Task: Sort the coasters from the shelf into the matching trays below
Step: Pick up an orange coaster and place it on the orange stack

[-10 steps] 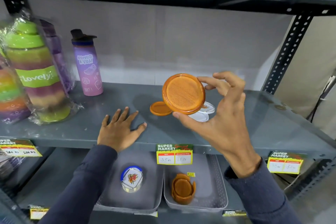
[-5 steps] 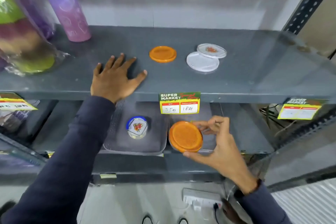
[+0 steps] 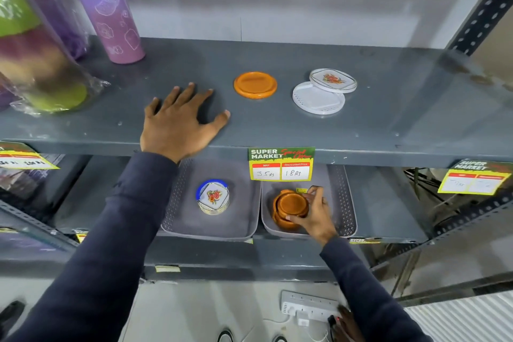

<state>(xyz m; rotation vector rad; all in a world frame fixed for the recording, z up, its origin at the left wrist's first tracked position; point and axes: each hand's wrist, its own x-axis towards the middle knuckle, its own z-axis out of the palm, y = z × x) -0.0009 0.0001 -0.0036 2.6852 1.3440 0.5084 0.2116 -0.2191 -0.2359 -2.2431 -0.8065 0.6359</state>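
My right hand [image 3: 315, 215] grips an orange coaster [image 3: 293, 204] by its rim, on top of the stack of orange coasters [image 3: 281, 222] in the right grey tray [image 3: 342, 203]. The left grey tray [image 3: 241, 219] holds a stack of white floral coasters [image 3: 213, 197]. On the grey shelf [image 3: 388, 125] above lie one orange coaster [image 3: 255, 85] and two white coasters, one floral [image 3: 333, 80] resting partly on a plain one [image 3: 317, 100]. My left hand [image 3: 177, 122] lies flat on the shelf, fingers spread, holding nothing.
A purple bottle [image 3: 108, 8] and wrapped coloured containers [image 3: 33, 58] stand at the shelf's left. A price tag [image 3: 281, 164] hangs from the shelf edge above the trays. A power strip [image 3: 308, 307] lies on the floor below. A perforated upright [image 3: 483, 8] rises at right.
My right hand carried the orange coaster down from above the shelf into the right tray, onto the orange stack. The left hand stayed flat on the shelf. The view tilted downward.
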